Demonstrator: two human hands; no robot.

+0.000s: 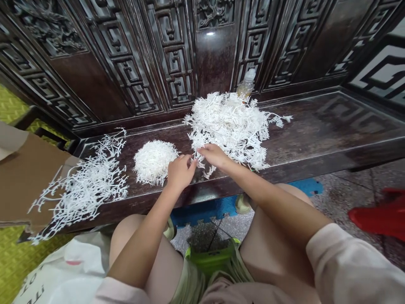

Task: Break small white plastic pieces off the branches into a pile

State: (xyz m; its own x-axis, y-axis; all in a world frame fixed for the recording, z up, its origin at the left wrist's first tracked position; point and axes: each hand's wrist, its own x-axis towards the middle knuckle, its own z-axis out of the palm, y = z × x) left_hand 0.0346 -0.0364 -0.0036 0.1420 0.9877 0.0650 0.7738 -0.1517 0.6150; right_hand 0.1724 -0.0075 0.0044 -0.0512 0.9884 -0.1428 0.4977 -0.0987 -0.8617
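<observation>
- white branching sprigs (90, 190) lie spread at the bench's left end, partly over a sheet of brown cardboard (27, 185); their thin arms overhang the edge, so a brushing sleeve could send some to the floor.
- a dense white tuft (155, 162) sits on the dark carved wooden bench (319, 126), just beside the left hand; its fine strands could snag on the neighbouring sprigs if pushed.
- left hand (181, 171): fingers curled and narrow, their tips at the near edge of the large heap; i cannot tell whether they hold a strand.
- right hand (215, 155): fingers drawn close and reaching down into the same edge, near the left fingertips; any grip is hard to tell. with both hands this close, a hasty tug could snap a thin branch.
- a large loose heap of white sprigs (228, 126) lies mid-bench, matte and coral-like, with forked arms tangled together; pulling one could drag others along.
- a plastic bottle (247, 82) stands behind the heap, against the carved panel; a wide reach could knock it over.
- a red plastic object (379, 215) sits on the floor at far right, clear of the hands.
</observation>
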